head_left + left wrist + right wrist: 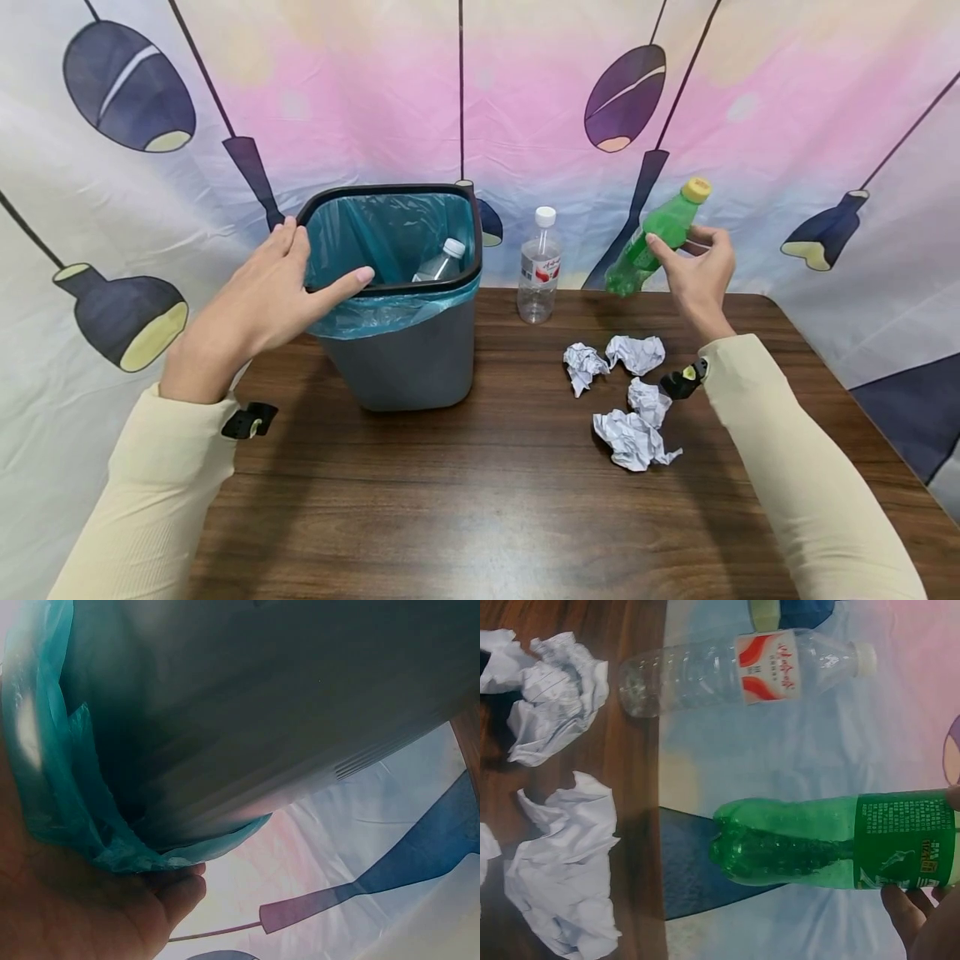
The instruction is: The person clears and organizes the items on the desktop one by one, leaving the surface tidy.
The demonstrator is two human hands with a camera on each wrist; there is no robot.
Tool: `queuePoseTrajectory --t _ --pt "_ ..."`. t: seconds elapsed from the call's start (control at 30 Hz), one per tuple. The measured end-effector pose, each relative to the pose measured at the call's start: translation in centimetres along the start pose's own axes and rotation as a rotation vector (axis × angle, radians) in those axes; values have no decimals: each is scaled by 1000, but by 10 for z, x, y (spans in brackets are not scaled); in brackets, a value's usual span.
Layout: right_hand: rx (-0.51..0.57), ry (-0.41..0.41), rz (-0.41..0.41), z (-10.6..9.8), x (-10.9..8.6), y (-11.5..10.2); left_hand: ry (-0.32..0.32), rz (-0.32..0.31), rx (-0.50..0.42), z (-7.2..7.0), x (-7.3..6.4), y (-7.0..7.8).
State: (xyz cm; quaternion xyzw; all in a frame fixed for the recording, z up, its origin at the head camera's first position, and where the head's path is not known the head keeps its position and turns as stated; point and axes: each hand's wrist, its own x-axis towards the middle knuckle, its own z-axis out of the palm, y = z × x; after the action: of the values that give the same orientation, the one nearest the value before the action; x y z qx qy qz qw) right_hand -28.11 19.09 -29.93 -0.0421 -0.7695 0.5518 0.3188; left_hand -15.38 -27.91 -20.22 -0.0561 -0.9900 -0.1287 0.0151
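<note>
My left hand (258,292) rests against the left side of a grey trash can (408,358), its thumb stretched over the front rim and its fingers fairly straight along the outside. A blue plastic liner (82,795) is folded over the can's edge. Inside lies a clear bottle (442,262) with a white cap, partly hidden by the rim. In my right hand (697,267) I grip a green plastic bottle (651,242) near its upper part, above the table and tilted, yellow cap up. A clear bottle with a red-and-white label (769,666) stands upright to its left.
Several crumpled paper balls (633,437) lie on the brown wooden table (420,508), below the right hand. Behind the table hangs a cloth backdrop (525,92) printed with lamps. The table's right edge runs past the right forearm.
</note>
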Motion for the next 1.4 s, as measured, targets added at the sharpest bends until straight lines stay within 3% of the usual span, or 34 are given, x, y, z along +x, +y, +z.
queuePoseTrajectory --t 0.43,0.6,0.77,1.1,1.27,1.4 --pt "118 128 -88 1 3 -15 -4 -7 -8 2 0 -1" --pt "194 174 -113 2 -2 -31 -4 -10 -3 2 0 -1" --pt "286 192 -128 2 -9 -51 0 -2 -6 1 1 -1" --pt "523 233 -124 8 6 -58 -7 -4 -8 1 2 -1" --pt "682 259 -106 11 0 -78 -6 -3 -7 0 2 -1" --pt "742 273 -133 15 -6 -89 -5 -2 -6 0 2 -1"
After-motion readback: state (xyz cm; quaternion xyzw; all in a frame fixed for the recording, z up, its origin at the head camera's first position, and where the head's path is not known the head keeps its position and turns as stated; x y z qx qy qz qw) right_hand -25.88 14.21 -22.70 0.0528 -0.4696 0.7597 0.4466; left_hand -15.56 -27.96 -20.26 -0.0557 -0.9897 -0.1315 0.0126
